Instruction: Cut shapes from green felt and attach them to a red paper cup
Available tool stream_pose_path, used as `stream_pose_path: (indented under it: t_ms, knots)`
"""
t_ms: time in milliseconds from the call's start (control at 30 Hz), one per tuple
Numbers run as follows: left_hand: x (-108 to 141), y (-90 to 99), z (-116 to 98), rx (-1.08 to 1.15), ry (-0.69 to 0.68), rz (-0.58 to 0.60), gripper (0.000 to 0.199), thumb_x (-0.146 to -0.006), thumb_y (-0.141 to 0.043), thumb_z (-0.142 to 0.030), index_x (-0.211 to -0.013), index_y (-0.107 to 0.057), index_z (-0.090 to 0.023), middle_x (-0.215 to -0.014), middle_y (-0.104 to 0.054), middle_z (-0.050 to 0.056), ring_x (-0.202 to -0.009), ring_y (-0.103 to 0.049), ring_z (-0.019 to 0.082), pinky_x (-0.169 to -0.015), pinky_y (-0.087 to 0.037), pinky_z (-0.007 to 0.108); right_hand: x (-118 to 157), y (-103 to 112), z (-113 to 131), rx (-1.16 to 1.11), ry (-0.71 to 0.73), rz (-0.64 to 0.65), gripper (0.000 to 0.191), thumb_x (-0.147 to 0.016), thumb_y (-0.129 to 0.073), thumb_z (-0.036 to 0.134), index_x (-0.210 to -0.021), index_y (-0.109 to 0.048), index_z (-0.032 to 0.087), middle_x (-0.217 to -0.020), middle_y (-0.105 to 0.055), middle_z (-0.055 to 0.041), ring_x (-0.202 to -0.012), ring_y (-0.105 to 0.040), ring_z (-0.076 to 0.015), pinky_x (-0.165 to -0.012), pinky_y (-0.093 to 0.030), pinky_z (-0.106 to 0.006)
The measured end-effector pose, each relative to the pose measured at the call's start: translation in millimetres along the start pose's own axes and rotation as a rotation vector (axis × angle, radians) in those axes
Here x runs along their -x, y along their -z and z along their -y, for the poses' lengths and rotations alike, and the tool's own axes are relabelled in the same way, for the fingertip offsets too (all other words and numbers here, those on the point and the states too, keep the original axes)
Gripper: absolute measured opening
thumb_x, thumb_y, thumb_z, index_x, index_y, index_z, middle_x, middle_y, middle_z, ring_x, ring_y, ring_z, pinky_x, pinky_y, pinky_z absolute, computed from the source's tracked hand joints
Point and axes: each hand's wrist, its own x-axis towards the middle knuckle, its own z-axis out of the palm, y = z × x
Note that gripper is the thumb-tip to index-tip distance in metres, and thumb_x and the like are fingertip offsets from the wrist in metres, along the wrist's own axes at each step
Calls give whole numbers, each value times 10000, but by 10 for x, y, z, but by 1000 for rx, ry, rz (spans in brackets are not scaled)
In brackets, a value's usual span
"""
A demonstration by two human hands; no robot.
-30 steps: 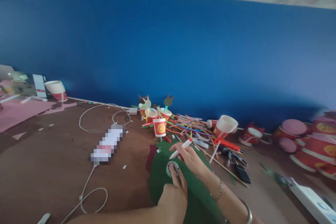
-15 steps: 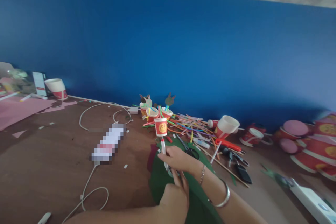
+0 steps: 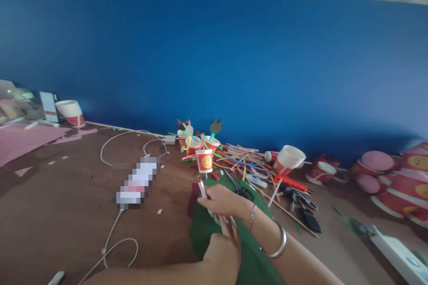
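One marker (image 3: 202, 188) seemed light, stiff, best held mid-barrel | right hand (image 3: 223, 200) clamped it | left hand (image 3: 223, 249) lay over green sheet (image 3: 250, 254), grip unclear

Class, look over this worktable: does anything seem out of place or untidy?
Yes: coloured strips lie tangled near the blue wall, and a white scrap lies stray left of the green sheet; both look untidy.

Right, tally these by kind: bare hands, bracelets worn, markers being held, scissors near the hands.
Hands: 2 (left hand, right hand)
Bracelets: 2 (chain bracelet, silver bangle)
Markers held: 1 (red-ended marker)
Scissors: 1 pair
Total: 6
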Motion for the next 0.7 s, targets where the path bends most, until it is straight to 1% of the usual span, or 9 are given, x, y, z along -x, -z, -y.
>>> stream_pose_path:
  t_ms: [67, 267, 433, 500, 700]
  knots:
    - [-4, 6, -2, -28, -11, 22, 479, -750, -558, -208, -1191, -535, -23, -1060, -569, 355, -658, -661, 278, -357, -409, 206, -21, -4, -12, -35, -8, 5, 381, -852, -409, 423, -666, -613, 160, -668, -637, -59, -603, -543, -159, -557, -303, -248]
    - [8, 35, 6, -32, 15, 75, 488, -769, -538, -206, -1225, -505, -35, -1102, -522, 385, -455, -603, 168, -358, -398, 203, -62, 2, -52, -164, -73, 26, 336, -840, -430, 391, -639, -569, 161, -642, -592, -28, -577, -498, -131, -532, -302, -233]
    - [16, 41, 15, -31, -26, 115, 542, -763, -552, -205, -1268, -447, -39, -1139, -477, 405, -481, -614, 173, -372, -393, 200, -74, 7, -74, -233, -115, 33, 310, -837, -430, 372, -632, -536, 166, -610, -537, -6, -571, -474, -124, -523, -294, -229]
    - [13, 54, 21, -35, -27, 127, 543, -770, -544, -198, -1279, -433, -45, -1148, -470, 404, -458, -600, 153, -375, -395, 200, -88, 3, -88, -248, -133, 29, 303, -835, -433, 360, -623, -527, 165, -593, -518, -2, -565, -465, -122, -516, -291, -228]
    - [7, 83, 17, -48, -8, 137, 512, -767, -529, -161, -1267, -463, -76, -1170, -479, 370, -420, -577, 141, -362, -400, 212, -124, -26, -165, -275, -147, -8, 306, -834, -445, 365, -625, -527, 157, -609, -533, -13, -596, -490, -128, -542, -317, -228]
